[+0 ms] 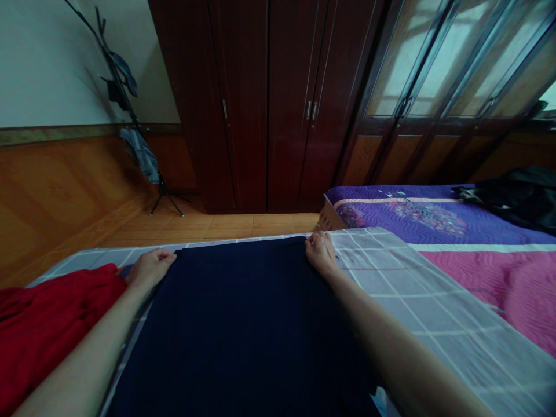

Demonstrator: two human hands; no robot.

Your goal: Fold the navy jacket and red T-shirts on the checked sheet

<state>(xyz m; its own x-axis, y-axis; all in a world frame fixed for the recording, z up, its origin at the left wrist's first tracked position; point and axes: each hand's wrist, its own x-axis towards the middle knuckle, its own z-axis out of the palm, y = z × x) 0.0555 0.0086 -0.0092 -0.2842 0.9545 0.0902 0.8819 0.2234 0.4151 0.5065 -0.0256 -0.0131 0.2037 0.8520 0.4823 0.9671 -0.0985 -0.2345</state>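
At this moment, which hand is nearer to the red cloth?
Left. The left hand is at the far left corner of the dark blue cloth, close beside the red cloth; the right hand is at the blue one's far right corner.

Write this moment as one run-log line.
left hand: gripping navy cloth, far-left corner | right hand: gripping far-right corner | navy cloth: spread on checked sheet | red cloth: at left
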